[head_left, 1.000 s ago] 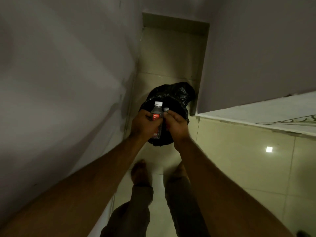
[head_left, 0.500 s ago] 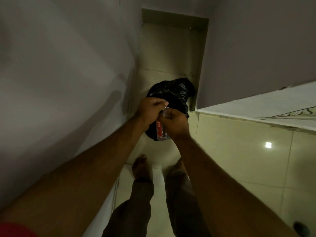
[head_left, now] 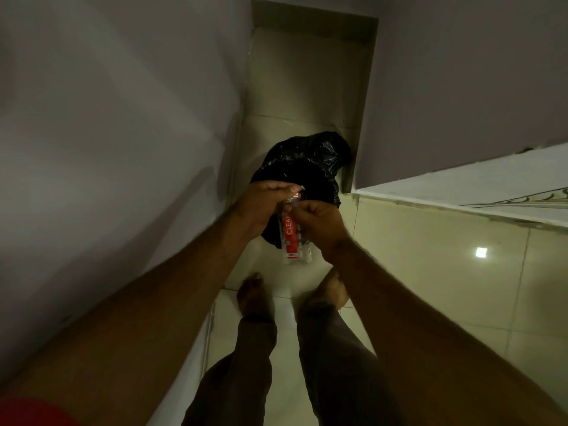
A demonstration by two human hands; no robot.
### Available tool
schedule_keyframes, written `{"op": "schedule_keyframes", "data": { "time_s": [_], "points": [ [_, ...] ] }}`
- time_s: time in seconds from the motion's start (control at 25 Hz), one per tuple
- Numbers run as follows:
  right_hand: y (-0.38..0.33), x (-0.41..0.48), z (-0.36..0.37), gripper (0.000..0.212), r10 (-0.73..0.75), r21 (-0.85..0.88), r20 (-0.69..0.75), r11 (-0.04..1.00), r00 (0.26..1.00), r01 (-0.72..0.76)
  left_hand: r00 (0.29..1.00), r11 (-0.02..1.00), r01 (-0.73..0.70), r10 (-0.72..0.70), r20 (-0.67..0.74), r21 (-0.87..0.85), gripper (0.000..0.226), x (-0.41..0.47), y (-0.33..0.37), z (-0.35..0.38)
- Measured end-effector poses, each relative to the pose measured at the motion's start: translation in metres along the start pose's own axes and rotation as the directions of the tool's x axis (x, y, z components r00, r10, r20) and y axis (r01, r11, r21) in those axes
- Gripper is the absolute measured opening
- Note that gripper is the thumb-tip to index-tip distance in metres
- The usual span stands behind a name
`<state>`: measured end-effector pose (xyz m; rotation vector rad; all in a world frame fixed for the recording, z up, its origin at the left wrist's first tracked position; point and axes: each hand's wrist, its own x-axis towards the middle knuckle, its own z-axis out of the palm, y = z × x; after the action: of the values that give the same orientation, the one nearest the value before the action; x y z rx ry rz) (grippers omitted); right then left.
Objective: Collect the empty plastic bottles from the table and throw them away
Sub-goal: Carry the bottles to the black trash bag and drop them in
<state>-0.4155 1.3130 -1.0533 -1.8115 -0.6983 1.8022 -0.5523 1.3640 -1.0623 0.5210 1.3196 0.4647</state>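
Observation:
A clear plastic bottle [head_left: 292, 238] with a red label hangs between my two hands, its base pointing down toward my feet. My left hand [head_left: 264, 204] is closed over its top end. My right hand [head_left: 319, 222] grips its upper side from the right. Directly beyond and below the hands stands a bin lined with a black bag [head_left: 310, 164], on the floor in a narrow corner. The bottle's cap is hidden by my fingers.
A grey wall [head_left: 123, 133] runs close on the left and another wall [head_left: 461, 87] juts in on the right. A white ledge [head_left: 461, 186] lies at right. Glossy pale floor tiles [head_left: 430, 272] spread to the right. My bare feet [head_left: 255, 296] stand just before the bin.
The bottle was upright in my left hand with its cap showing. My hands closed together over its top, and it now hangs lower with its base toward me.

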Motion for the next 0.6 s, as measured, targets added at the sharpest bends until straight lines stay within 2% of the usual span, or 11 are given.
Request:
{"op": "schedule_keyframes", "data": {
  "time_s": [0.16, 0.28, 0.36, 0.48, 0.6],
  "points": [
    [-0.007, 0.003, 0.001, 0.022, 0.082, 0.003, 0.026, 0.997, 0.996, -0.082, 0.996, 1.000, -0.002, -0.001, -0.092, -0.028, 0.014, -0.007, -0.010, 0.000],
    [-0.012, 0.015, 0.007, 0.023, 0.170, 0.063, -0.024, 0.984, 0.985, -0.168, 0.992, 0.997, 0.081, -0.081, -0.095, -0.004, 0.023, -0.018, -0.027, 0.000],
    [-0.011, 0.027, 0.012, 0.026, 0.222, 0.095, -0.072, 0.972, 0.972, -0.214, 0.994, 0.992, 0.098, -0.093, -0.061, 0.084, 0.026, -0.016, -0.034, -0.001],
    [-0.011, 0.042, 0.018, 0.034, 0.273, 0.169, -0.129, 0.953, 0.953, -0.250, 0.999, 0.954, 0.042, -0.040, -0.013, 0.298, 0.039, 0.006, -0.035, -0.005],
    [-0.008, 0.056, 0.019, 0.021, 0.300, 0.197, -0.235, 0.946, 0.924, -0.257, 0.988, 0.845, 0.048, 0.038, -0.150, 0.532, 0.055, 0.033, -0.036, -0.005]
  ]
}}
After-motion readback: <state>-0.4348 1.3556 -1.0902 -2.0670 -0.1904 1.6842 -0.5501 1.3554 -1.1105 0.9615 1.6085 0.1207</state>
